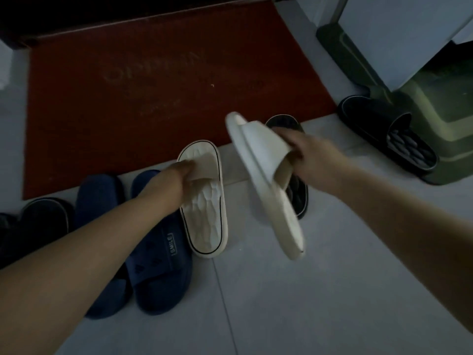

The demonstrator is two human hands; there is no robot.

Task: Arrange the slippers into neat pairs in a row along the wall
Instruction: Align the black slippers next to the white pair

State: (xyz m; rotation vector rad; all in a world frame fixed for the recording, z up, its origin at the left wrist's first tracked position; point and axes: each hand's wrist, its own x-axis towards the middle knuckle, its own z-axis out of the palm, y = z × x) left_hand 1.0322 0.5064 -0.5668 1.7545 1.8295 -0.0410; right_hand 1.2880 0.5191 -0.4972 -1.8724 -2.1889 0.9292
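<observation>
A cream slipper [207,213] lies on the tiled floor with its toe on the mat edge; my left hand [183,180] grips its strap. My right hand [311,156] holds the matching cream slipper [258,160] by the strap, lifted off the floor and tilted. Under it a black slipper [298,198] lies mostly hidden. To the left sit two navy slippers [158,272], one marked SMILE, partly covered by my left arm. A dark slipper [43,219] lies at the far left. Another black slipper [394,135] rests at the right.
A red doormat [143,80] covers the floor ahead, up to a dark door threshold. A green stand [440,108] carrying a white appliance occupies the right corner. Pale floor tiles [320,290] stretch between my arms.
</observation>
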